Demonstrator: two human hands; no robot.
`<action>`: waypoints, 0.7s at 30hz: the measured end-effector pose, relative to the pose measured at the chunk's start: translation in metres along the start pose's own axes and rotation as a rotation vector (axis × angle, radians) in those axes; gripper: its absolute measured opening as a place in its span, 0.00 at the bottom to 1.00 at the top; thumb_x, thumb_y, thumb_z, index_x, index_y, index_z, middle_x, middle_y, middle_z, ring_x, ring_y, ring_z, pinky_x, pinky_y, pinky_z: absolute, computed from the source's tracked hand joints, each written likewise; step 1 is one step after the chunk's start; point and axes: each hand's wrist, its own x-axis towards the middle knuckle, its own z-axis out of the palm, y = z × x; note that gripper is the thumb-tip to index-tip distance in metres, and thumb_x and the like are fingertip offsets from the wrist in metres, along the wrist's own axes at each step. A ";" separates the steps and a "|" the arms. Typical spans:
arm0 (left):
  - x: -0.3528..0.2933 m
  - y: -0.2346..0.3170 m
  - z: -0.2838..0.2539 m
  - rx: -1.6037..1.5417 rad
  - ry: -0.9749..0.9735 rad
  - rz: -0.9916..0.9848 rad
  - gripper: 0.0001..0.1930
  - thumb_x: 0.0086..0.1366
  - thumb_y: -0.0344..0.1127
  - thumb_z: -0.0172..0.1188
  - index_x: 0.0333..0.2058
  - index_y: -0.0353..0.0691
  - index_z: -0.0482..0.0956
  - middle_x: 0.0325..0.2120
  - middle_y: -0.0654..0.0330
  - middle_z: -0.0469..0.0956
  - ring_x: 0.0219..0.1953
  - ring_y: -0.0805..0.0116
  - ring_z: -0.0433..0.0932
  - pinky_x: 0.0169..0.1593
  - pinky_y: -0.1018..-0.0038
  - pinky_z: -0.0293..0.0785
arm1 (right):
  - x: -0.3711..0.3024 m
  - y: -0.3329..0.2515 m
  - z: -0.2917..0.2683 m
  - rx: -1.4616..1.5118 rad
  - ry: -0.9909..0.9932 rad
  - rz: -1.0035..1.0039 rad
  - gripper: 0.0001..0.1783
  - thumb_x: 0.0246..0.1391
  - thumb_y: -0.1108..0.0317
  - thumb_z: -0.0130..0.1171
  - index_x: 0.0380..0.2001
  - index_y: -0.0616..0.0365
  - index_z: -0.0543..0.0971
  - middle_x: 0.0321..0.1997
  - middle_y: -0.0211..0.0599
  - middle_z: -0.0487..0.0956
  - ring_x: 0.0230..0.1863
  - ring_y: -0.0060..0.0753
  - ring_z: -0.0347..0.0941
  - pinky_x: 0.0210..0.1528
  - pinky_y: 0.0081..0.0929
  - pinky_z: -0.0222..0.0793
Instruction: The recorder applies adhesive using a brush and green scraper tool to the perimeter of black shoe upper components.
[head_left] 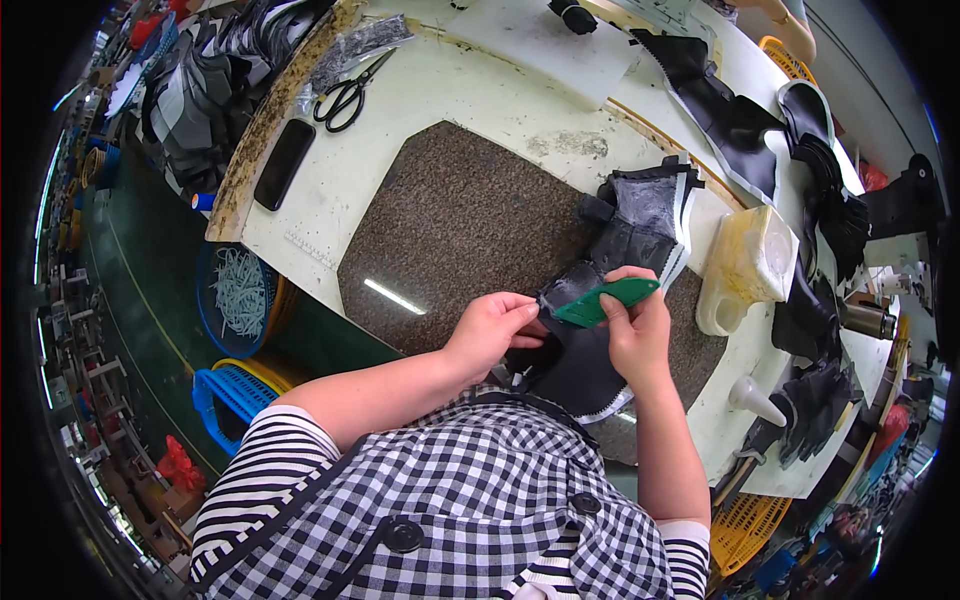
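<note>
- Left hand [485, 335]: thumb and index finger appear pinched on the left edge of the black workpiece [638, 235]; the other fingers are curled beneath, partly hidden.
- Right hand [643, 338]: thumb and fingers clamp the flat green tool [618, 298].
- Workpiece: located under and between the hands, on the speckled slab [460, 220]. Long axis runs from near the apron [460, 480], between the hands, to beyond them and rightward. The far end lies nearer the right hand.
- Tool axis: slants from the right hand down-left, across the workpiece. The tip lies just right of the left fingertips; firm contact cannot be confirmed.
- Yellowed container [742, 255]: right of the right hand, apart from it.
</note>
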 end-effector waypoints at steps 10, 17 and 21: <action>0.006 0.011 -0.003 0.310 0.031 0.022 0.13 0.71 0.39 0.48 0.42 0.35 0.75 0.34 0.57 0.81 0.36 0.72 0.78 0.39 0.78 0.71 | -0.033 0.007 -0.101 1.212 0.324 0.082 0.16 0.62 0.74 0.47 0.53 0.60 0.67 0.42 0.36 0.76 0.41 0.31 0.75 0.39 0.27 0.75; -0.012 -0.007 -0.001 0.399 0.004 0.291 0.11 0.66 0.39 0.59 0.38 0.35 0.75 0.31 0.60 0.79 0.34 0.73 0.78 0.39 0.75 0.74 | -0.087 0.008 -0.160 1.776 0.425 -0.417 0.17 0.50 0.82 0.52 0.46 0.64 0.70 0.44 0.37 0.75 0.39 0.28 0.73 0.35 0.21 0.74; -0.036 -0.011 0.003 0.848 -0.058 0.262 0.10 0.61 0.37 0.63 0.33 0.35 0.77 0.31 0.59 0.78 0.32 0.70 0.78 0.37 0.73 0.74 | -0.124 0.007 -0.161 1.671 0.551 -0.445 0.14 0.54 0.79 0.53 0.45 0.65 0.71 0.43 0.38 0.76 0.38 0.29 0.75 0.32 0.19 0.73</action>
